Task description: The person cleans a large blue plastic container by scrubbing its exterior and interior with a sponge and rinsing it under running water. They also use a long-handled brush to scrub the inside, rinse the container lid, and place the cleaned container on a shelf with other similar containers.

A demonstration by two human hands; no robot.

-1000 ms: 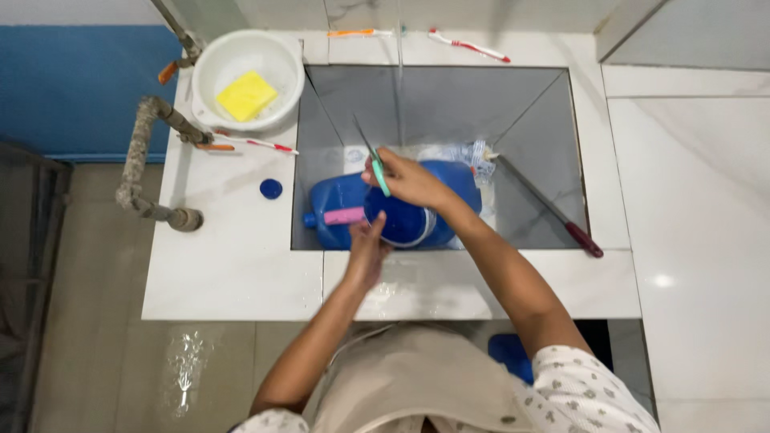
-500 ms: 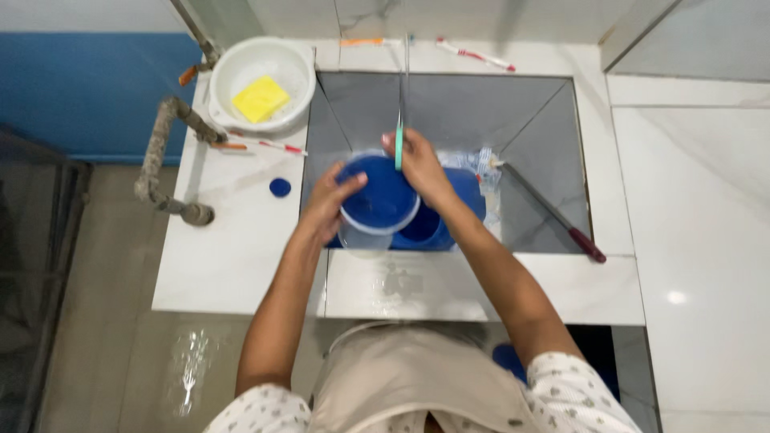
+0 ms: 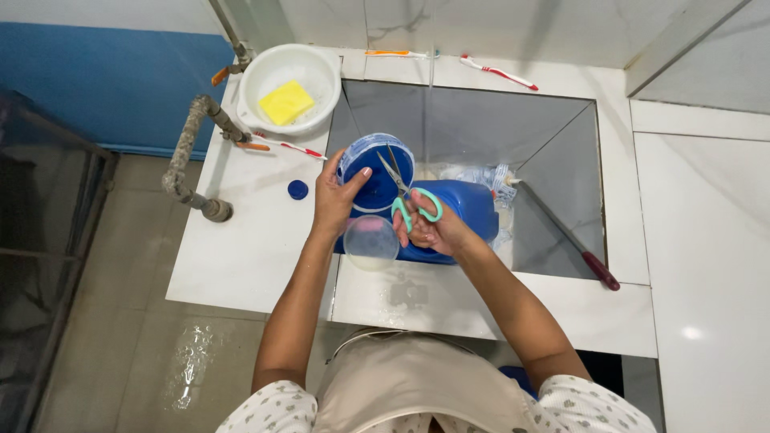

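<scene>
My left hand [image 3: 335, 199] grips a round blue plastic container [image 3: 370, 163], tilted over the left side of the steel sink [image 3: 553, 152]. Below that hand a translucent round cup-like rim [image 3: 369, 241] shows. My right hand [image 3: 433, 232] holds green-handled scissors [image 3: 405, 200], their blades lying across the blue container's face. Under both hands a large blue jug [image 3: 469, 210] lies on its side in the sink.
A white bowl [image 3: 265, 76] with a yellow sponge [image 3: 287, 102] stands on the white counter at the back left. Close by are a rusty pipe [image 3: 192, 152], a small blue cap [image 3: 297, 189] and toothbrushes [image 3: 497, 72]. A red-handled knife [image 3: 571, 239] leans in the sink's right side, beside crumpled clear plastic [image 3: 481, 172].
The blue container has been tipped up and moved left, its round face turned toward me. The scissors dropped from pointing up to lying across it.
</scene>
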